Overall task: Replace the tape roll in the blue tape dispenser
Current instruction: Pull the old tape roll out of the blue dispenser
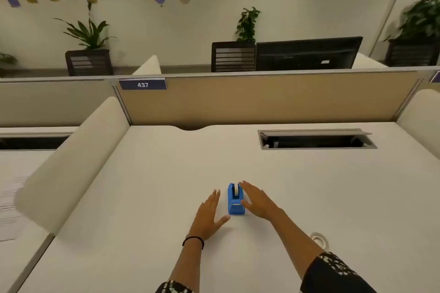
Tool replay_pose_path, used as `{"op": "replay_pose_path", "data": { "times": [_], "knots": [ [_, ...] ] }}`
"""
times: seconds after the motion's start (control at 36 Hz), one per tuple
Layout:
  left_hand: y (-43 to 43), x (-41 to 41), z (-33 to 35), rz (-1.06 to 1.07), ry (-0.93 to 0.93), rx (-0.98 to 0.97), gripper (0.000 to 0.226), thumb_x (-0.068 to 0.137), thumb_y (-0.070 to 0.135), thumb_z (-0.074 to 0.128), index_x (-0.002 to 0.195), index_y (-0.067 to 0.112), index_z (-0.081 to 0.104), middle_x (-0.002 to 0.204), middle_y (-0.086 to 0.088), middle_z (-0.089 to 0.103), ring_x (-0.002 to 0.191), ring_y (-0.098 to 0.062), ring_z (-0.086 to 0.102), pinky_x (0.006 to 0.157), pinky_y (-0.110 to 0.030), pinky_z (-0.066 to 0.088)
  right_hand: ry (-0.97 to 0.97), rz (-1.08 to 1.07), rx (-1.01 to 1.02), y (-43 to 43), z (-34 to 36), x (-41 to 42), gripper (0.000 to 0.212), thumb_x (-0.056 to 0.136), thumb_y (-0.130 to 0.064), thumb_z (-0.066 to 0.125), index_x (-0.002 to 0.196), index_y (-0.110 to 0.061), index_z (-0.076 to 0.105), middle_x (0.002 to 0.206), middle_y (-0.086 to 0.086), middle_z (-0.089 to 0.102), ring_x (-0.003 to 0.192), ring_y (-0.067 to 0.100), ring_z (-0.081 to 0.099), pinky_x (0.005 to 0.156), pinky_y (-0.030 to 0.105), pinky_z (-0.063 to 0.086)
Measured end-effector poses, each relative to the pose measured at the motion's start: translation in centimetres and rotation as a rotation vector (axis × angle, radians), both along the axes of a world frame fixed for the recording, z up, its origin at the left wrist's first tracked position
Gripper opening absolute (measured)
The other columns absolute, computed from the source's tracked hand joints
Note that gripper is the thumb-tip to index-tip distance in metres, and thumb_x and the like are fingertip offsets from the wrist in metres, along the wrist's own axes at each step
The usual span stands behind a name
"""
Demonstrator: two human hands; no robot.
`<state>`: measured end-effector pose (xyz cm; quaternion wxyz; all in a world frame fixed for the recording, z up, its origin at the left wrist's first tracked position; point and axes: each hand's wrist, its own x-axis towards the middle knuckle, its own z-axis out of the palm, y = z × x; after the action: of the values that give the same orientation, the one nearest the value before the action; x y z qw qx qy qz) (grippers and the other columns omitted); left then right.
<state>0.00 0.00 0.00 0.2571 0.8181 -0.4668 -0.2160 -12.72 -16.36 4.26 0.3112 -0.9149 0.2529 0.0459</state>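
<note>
Flanking blue tape dispenser (235, 200) on white desk (152, 197): left hand (209, 215), right hand (258, 200); fingers spread flat, gripping nothing.

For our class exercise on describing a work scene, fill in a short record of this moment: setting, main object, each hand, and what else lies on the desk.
setting: white office desk with a tan partition behind it
main object: blue tape dispenser, standing on the desk between the hands
left hand: open, flat, just left of the dispenser, not gripping
right hand: open, fingers spread, against the dispenser's right side
other item: clear tape roll lying on the desk by the right forearm
task state: dispenser not yet opened
</note>
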Motion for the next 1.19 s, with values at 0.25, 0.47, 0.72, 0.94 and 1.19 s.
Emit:
{"op": "replay_pose_path", "data": {
  "times": [0.25, 0.47, 0.72, 0.94, 1.19],
  "knots": [
    [-2.1, 1.2, -0.2, -0.015, 0.149, 0.083, 0.102, 0.075, 0.050, 0.067, 0.145, 0.022, -0.002, 0.157, 0.002, 0.004, 0.144, -0.014, 0.010, 0.118, -0.033, 0.012, -0.029, -0.040, 0.060, 0.1, -0.1, 2.3, 0.059, 0.094, -0.021, 0.048, 0.144, -0.016, 0.017, 0.154, 0.004, 0.022, 0.140, 0.022, 0.026, 0.115, 0.034, 0.023],
    [-4.6, 1.8, -0.7, -0.024, 0.272, 0.017, 0.110, 0.070, 0.041, 0.075, 0.145, 0.024, -0.004, 0.157, 0.002, 0.006, 0.144, -0.018, 0.013, 0.119, -0.044, 0.009, -0.059, -0.054, 0.059, -0.9, -1.4, 3.7, 0.055, 0.092, -0.017, 0.052, 0.141, -0.014, 0.025, 0.149, 0.005, 0.033, 0.133, 0.023, 0.038, 0.111, 0.034, 0.032],
    [-6.0, 2.2, -1.2, -0.088, 0.271, -0.003, 0.104, 0.073, 0.034, 0.074, 0.145, 0.024, -0.001, 0.157, 0.002, 0.010, 0.144, -0.019, 0.011, 0.115, -0.051, -0.006, -0.074, -0.035, -0.008, -1.7, -2.3, 4.5, 0.049, 0.089, -0.019, 0.057, 0.133, -0.012, 0.037, 0.135, 0.010, 0.049, 0.118, 0.026, 0.051, 0.102, 0.034, 0.040],
    [-6.1, 2.1, -0.9, -0.094, 0.258, 0.004, 0.103, 0.074, 0.034, 0.074, 0.145, 0.023, 0.001, 0.156, 0.001, 0.011, 0.144, -0.019, 0.012, 0.115, -0.050, -0.006, -0.091, -0.007, -0.092, -2.0, -2.6, 4.7, 0.042, 0.088, -0.021, 0.058, 0.125, -0.010, 0.043, 0.124, 0.011, 0.058, 0.108, 0.027, 0.056, 0.098, 0.034, 0.040],
    [-6.2, 2.1, -1.0, -0.090, 0.253, 0.045, 0.102, 0.074, 0.037, 0.073, 0.145, 0.025, -0.001, 0.157, 0.000, 0.011, 0.144, -0.022, 0.013, 0.115, -0.051, -0.006, -0.059, 0.011, -0.149, -1.8, -2.3, 4.8, 0.042, 0.091, -0.023, 0.053, 0.129, -0.011, 0.037, 0.130, 0.008, 0.054, 0.117, 0.025, 0.053, 0.115, 0.037, 0.020]
  ]
}}
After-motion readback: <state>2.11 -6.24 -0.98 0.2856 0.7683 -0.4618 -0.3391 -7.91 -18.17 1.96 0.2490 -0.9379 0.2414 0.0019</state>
